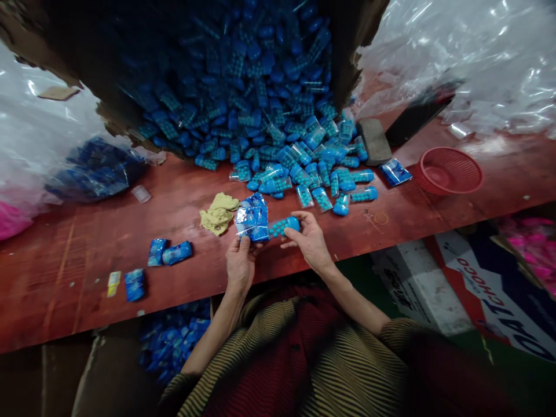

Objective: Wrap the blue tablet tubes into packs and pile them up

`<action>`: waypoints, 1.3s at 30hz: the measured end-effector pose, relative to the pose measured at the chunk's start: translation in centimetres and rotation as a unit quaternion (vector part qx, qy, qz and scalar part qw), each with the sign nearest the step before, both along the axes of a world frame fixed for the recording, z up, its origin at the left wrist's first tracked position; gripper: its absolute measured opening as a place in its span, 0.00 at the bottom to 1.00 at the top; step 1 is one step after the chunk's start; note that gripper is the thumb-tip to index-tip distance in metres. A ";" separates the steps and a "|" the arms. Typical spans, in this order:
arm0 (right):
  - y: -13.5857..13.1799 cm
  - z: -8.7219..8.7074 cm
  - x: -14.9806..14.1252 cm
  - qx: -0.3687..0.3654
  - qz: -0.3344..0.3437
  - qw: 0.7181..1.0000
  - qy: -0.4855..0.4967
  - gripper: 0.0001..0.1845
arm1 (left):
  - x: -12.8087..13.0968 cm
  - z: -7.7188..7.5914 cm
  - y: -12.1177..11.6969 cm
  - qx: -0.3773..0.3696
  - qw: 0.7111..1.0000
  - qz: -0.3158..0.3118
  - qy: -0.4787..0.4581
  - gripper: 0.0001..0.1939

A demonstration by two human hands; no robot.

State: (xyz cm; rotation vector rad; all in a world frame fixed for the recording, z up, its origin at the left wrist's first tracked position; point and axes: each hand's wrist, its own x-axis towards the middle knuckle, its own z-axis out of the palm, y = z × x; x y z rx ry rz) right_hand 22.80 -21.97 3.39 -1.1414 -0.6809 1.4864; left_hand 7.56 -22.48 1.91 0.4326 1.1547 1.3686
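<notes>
Between the fingers of my left hand [241,263] is a flat blue printed wrapper sleeve [252,217], held by its lower edge. My right hand [309,240] is closed on a small clear bottle [281,227] with a blue cap and turquoise balls inside. The bottle lies sideways, cap toward the right, and its clear end meets the sleeve's right edge; whether it is inside the sleeve I cannot tell. A crumpled yellow cloth [218,213] sits just left of the sleeve. Many similar bottles [299,174] are heaped beyond my hands, spilling from a torn cardboard box [369,23].
Wrapped blue bottles [177,253] lie at the left, near a small yellow label [113,284]. A grey block [373,142], a blue packet [395,172] and a red basket [450,171] stand at the right. Below the table's front edge is a pile of blue packs [174,341].
</notes>
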 end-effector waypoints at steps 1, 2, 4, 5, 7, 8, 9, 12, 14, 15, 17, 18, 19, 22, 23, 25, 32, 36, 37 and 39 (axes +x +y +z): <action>-0.1 0.0 -0.1 0.002 -0.001 1.000 -0.005 0.24 | -0.1 0.0 0.1 0.001 1.000 -0.002 0.000 0.21; -0.2 0.1 -0.2 0.004 0.000 1.000 -0.009 0.24 | -0.3 0.0 0.1 0.003 1.000 -0.006 0.000 0.21; -0.2 0.1 -0.4 0.011 -0.001 1.000 -0.018 0.24 | -0.6 0.0 0.2 0.012 1.000 -0.017 0.001 0.21; -0.2 0.1 -0.4 0.015 0.000 1.000 -0.021 0.24 | -0.7 0.0 0.2 0.017 1.000 -0.022 0.000 0.21; -0.2 0.0 -0.6 0.021 0.001 0.999 -0.029 0.24 | -0.8 0.0 0.2 0.021 0.999 -0.031 -0.005 0.20; -0.2 0.0 -0.6 0.024 0.000 0.999 -0.034 0.23 | -0.8 0.1 0.2 0.020 0.999 -0.034 -0.008 0.20; -0.2 0.0 -0.6 0.027 0.000 0.999 -0.042 0.23 | -0.8 0.1 0.3 0.018 0.999 -0.036 -0.009 0.20; -0.3 -0.2 -0.5 0.036 0.010 0.996 -0.076 0.21 | -0.6 0.1 0.3 0.011 0.999 -0.030 -0.004 0.21; -0.6 -0.4 -0.5 0.041 0.030 0.994 -0.097 0.21 | -0.4 0.1 0.4 0.010 1.000 -0.017 0.000 0.21; -0.8 -0.6 -0.5 0.044 0.036 0.992 -0.113 0.22 | -0.3 0.1 0.4 0.008 1.000 -0.012 -0.003 0.22; -1.1 -1.0 -0.7 0.056 0.035 0.984 -0.167 0.23 | 0.0 0.1 0.5 -0.003 1.000 -0.009 -0.016 0.22; -1.3 -1.2 -0.9 0.067 0.026 0.977 -0.203 0.23 | 0.2 0.2 0.5 -0.010 1.000 -0.011 -0.026 0.22; -1.4 -1.4 -1.1 0.079 0.014 0.968 -0.239 0.23 | 0.3 0.3 0.5 -0.017 0.999 -0.014 -0.038 0.22; -1.5 -1.6 -1.6 0.111 -0.015 0.946 -0.304 0.21 | 0.6 0.6 0.6 -0.044 0.996 -0.023 -0.076 0.19; -1.5 -1.6 -1.7 0.117 -0.014 0.945 -0.304 0.21 | 0.6 0.7 0.6 -0.056 0.994 -0.028 -0.086 0.18; -1.4 -1.5 -1.6 0.115 0.023 0.958 -0.260 0.21 | 0.5 0.9 0.8 -0.087 0.991 -0.036 -0.098 0.15; -1.1 -1.4 -0.6 0.055 0.125 0.987 -0.078 0.15 | 0.5 1.6 0.8 -0.153 0.979 -0.041 -0.129 0.04; -1.0 -2.0 -1.0 0.050 0.133 0.988 -0.059 0.18 | 0.8 2.0 0.7 -0.128 0.981 -0.075 -0.128 0.04; -1.0 -2.1 -1.0 0.051 0.140 0.987 -0.054 0.20 | 0.8 2.1 0.7 -0.121 0.980 -0.093 -0.130 0.04; -0.8 -2.2 -0.7 0.066 0.147 0.985 -0.060 0.23 | 0.5 2.2 0.8 -0.115 0.975 -0.139 -0.133 0.05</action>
